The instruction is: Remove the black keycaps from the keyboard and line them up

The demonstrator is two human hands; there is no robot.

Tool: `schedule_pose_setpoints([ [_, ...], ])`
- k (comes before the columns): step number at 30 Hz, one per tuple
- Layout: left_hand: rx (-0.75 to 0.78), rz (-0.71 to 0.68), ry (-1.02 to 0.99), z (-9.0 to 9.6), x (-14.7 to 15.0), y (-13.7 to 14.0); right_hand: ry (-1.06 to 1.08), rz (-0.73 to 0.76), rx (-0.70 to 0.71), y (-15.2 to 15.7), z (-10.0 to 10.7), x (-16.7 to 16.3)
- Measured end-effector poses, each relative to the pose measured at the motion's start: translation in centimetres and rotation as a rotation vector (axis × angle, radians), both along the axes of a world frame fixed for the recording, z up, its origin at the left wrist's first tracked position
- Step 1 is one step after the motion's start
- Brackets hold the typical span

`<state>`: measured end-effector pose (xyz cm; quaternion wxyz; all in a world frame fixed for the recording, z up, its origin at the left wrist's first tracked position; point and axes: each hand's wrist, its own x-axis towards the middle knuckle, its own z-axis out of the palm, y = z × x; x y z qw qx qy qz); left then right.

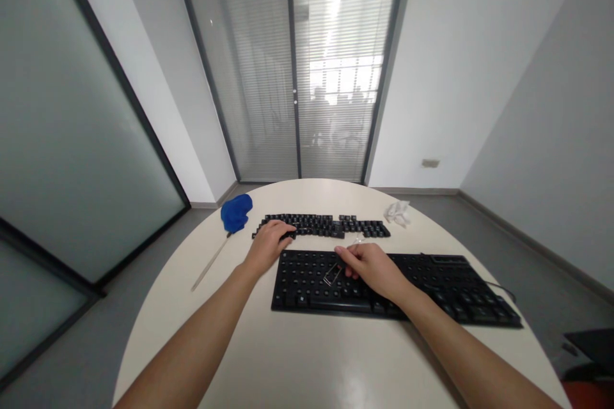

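Observation:
My left hand (268,246) rests at the left part of several loose black keycaps (316,225), laid out in rows on the table. Its thumb and index finger are apart, with dark keycaps showing between them. My right hand (371,265) is closed on a wire keycap puller (332,275), whose metal loops point down and left over the keyboard. Below both hands lies the black keyboard (330,303). Most of its left and middle part shows bare key posts; a few caps stay along its front row. My right forearm hides some of its right half.
A blue-headed duster (236,212) with a pale stick (211,262) lies at the left. Crumpled white tissue (397,212) sits at the back right. A small clear piece (359,238) is behind my right hand. The round white table (288,358) has a curved edge; glass doors (297,77) stand beyond.

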<state>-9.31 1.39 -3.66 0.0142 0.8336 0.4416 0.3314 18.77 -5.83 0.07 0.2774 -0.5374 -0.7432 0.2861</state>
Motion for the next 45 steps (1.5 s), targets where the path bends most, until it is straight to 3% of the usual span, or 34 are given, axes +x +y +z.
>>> schedule_pose_setpoints([
  [45,-0.044,0.002,0.002,0.46,0.22,0.22,-0.013,0.011,0.031,-0.23,0.38,-0.03],
])
